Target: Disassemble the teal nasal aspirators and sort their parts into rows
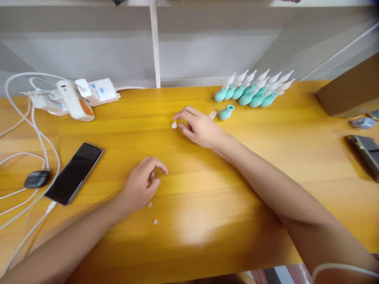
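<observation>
My right hand point(199, 127) is over the middle of the table, thumb and fingers apart with nothing between them. Just left of its fingertips lies a small pale tapered piece point(174, 125). A pinkish-white piece point(212, 115), partly hidden behind the hand, lies beside a teal rubber bulb point(226, 113) with an open mouth. My left hand point(144, 182) rests lower on the left, fingers loosely curved and apart, holding nothing visible. Close below it are a small round pale piece point(150, 204) and another small round piece point(155, 222).
Several teal bulbs with white nozzles point(250, 94) stand grouped at the back right. On the left lie a phone point(75, 173), a black earbud case point(37, 179), white cables point(44, 136) and a white charger point(102, 91). A cardboard box point(349, 85) and dark device point(365, 154) sit at right.
</observation>
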The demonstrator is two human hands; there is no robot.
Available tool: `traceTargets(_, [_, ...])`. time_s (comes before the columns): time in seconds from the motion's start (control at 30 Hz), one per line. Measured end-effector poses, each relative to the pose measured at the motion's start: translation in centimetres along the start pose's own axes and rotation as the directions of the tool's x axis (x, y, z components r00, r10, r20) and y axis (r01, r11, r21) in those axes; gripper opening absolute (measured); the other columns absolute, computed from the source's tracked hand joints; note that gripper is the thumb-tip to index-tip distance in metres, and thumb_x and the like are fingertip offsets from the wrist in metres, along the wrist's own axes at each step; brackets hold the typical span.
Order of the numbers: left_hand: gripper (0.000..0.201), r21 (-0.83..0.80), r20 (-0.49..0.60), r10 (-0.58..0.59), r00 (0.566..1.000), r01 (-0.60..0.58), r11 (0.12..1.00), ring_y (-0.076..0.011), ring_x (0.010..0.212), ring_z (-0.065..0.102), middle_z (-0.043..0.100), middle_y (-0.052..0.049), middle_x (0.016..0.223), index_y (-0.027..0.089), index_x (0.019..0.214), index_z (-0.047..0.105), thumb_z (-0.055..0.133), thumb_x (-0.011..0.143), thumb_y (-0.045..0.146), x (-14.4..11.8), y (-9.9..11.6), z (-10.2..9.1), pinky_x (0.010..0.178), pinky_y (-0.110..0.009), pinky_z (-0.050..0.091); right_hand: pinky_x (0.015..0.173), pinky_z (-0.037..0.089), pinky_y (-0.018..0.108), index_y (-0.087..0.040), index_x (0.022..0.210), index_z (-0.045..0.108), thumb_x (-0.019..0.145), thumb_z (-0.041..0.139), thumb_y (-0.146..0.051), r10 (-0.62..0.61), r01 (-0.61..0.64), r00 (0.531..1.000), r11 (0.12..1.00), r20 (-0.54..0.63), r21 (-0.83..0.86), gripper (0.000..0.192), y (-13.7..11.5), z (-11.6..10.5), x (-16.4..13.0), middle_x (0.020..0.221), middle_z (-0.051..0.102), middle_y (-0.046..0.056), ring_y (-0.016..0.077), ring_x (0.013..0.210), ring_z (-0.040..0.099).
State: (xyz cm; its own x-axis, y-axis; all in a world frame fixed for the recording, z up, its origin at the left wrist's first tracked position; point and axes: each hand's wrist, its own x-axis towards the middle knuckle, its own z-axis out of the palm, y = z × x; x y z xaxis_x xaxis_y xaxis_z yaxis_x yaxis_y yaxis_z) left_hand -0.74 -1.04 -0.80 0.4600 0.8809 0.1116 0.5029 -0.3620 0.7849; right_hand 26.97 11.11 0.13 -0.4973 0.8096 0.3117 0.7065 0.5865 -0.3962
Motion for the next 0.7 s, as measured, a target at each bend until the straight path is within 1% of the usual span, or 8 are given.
traceTargets(0.07, [0.039, 0.0, -0.001, -0.028, 1.0, 0.028, 1.0, -0.0151, 0.075, 0.054, 0.061, 0.001, 0.087, 0.023, 0.102, 0.066, 0.047, 0.08, -0.003, 0.1, 0.3, -0.1, 0.071, -0.029, 0.045, 0.088, 0.054, 0.04, -0.02, 0.13, 0.064, 0.108, 0.059, -0.038, 0.019, -0.017, 1.0, 0.996, -0.021, 0.093, 0.029, -0.5, 1.8, -0.2, 0.132, 0.068, 0.014, 0.028, 0.106, 0.069])
traceTargets(0.17, [0.032, -0.007, 0.106, -0.003, 0.994, 0.004, 1.0, -0.0153, 0.075, 0.055, 0.065, 0.001, 0.089, 0.022, 0.096, 0.063, 0.051, 0.079, -0.002, 0.2, 0.4, -0.3, 0.072, -0.029, 0.046, 0.087, 0.053, 0.039, -0.021, 0.117, 0.065, 0.106, 0.061, -0.038, 0.082, -0.069, 0.994, 0.985, -0.076, 0.157, 0.021, -0.5, 3.9, 0.1, 0.117, 0.07, 0.013, 0.0256, 0.096, 0.068])
traceTargets(0.33, [0.027, 0.034, 0.277, 0.126, 0.952, -0.141, 0.989, -0.0186, 0.081, 0.057, 0.061, 0.002, 0.08, 0.021, 0.088, 0.06, 0.056, 0.074, -0.002, 0.7, 0.8, -0.7, 0.083, -0.034, 0.045, 0.079, 0.052, 0.036, -0.02, 0.1, 0.064, 0.099, 0.062, -0.027, 0.093, -0.069, 0.99, 0.973, -0.103, 0.222, 0.007, -0.9, 4.1, 0.1, 0.098, 0.07, 0.009, 0.0213, 0.081, 0.065])
traceTargets(0.4, [0.026, 0.083, 0.394, 0.14, 0.909, -0.186, 0.979, -0.0204, 0.085, 0.056, 0.061, 0.002, 0.079, 0.021, 0.087, 0.061, 0.061, 0.072, 0.0, 0.9, 1.3, -1.5, 0.088, -0.036, 0.043, 0.076, 0.051, 0.034, -0.021, 0.098, 0.064, 0.096, 0.063, -0.024, 0.099, -0.075, 0.992, 0.959, -0.077, 0.272, 0.004, -1.9, 3.6, -1.0, 0.093, 0.07, 0.007, 0.0198, 0.077, 0.064])
traceTargets(0.47, [0.024, 0.135, 0.532, 0.131, 0.837, -0.237, 0.962, -0.0224, 0.093, 0.056, 0.065, 0.001, 0.086, 0.022, 0.087, 0.062, 0.065, 0.072, 0.002, 1.0, 1.8, -2.9, 0.091, -0.037, 0.041, 0.073, 0.05, 0.032, -0.021, 0.099, 0.064, 0.094, 0.063, -0.023, 0.108, -0.097, 0.994, 0.95, -0.022, 0.297, 0.006, -3.3, 3.4, -2.6, 0.09, 0.07, 0.005, 0.0187, 0.074, 0.064])
traceTargets(0.57, [0.031, 0.16, 0.685, 0.094, 0.722, -0.275, 0.948, -0.0228, 0.098, 0.057, 0.065, 0.001, 0.096, 0.024, 0.096, 0.068, 0.075, 0.072, 0.008, 1.0, 2.1, -5.3, 0.092, -0.036, 0.039, 0.068, 0.045, 0.031, -0.022, 0.104, 0.062, 0.095, 0.062, -0.025, 0.103, -0.107, 0.994, 0.979, 0.034, 0.174, 0.01, -5.5, 3.8, -5.1, 0.092, 0.072, 0.005, 0.019, 0.073, 0.065])
traceTargets(0.63, [0.034, 0.155, 0.73, 0.074, 0.68, -0.27, 0.95, -0.0225, 0.101, 0.057, 0.066, 0.002, 0.101, 0.027, 0.098, 0.071, 0.082, 0.071, 0.009, 0.9, 2.0, -6.3, 0.093, -0.034, 0.037, 0.066, 0.042, 0.032, -0.022, 0.106, 0.06, 0.096, 0.06, -0.024, 0.073, -0.074, 0.997, 0.997, 0.031, 0.038, 0.011, -6.5, 4.3, -6.1, 0.097, 0.074, 0.006, 0.0198, 0.074, 0.065])
traceTargets(0.7, [0.028, 0.15, 0.731, 0.075, 0.678, -0.267, 0.952, -0.0219, 0.099, 0.056, 0.065, 0.003, 0.097, 0.028, 0.091, 0.074, 0.084, 0.074, 0.009, 0.8, 1.9, -6.6, 0.091, -0.034, 0.035, 0.066, 0.04, 0.032, -0.022, 0.107, 0.058, 0.096, 0.059, -0.023, 0.052, -0.051, 0.998, 0.998, 0.027, -0.033, 0.011, -6.9, 4.7, -6.4, 0.101, 0.075, 0.006, 0.0202, 0.075, 0.065])
